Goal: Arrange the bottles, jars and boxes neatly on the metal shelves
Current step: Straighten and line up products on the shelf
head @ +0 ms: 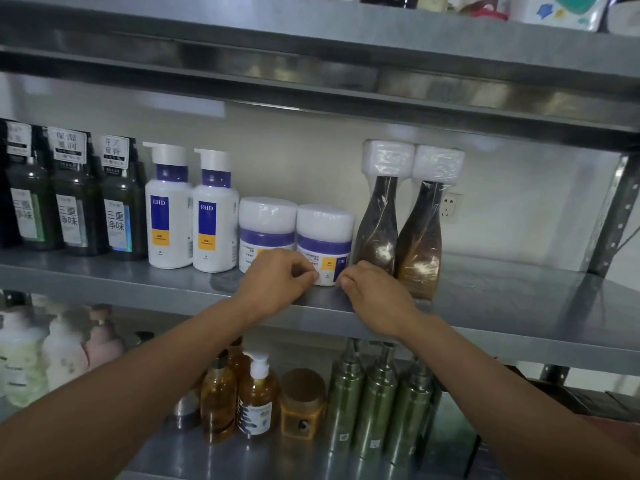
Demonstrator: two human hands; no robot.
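Two white jars with purple bands stand side by side on the middle metal shelf [502, 306]. My left hand [277, 282] and my right hand [370, 292] pinch the base of the right jar [323, 233] from either side with curled fingers. The left jar [266, 223] is partly hidden behind my left hand. Left of the jars stand two white pump bottles [192, 216], then three dark bottles [76, 202]. Right of the jars stand two brown wrapped bottles [398, 226], touching each other.
The lower shelf holds pale bottles [52, 351] at left, amber pump bottles [239, 393], an amber jar [303, 403] and three green metallic pump bottles [377, 396]. More items sit on the top shelf [346, 32]. A shelf post [609, 216] rises at right, by a wall socket [452, 207].
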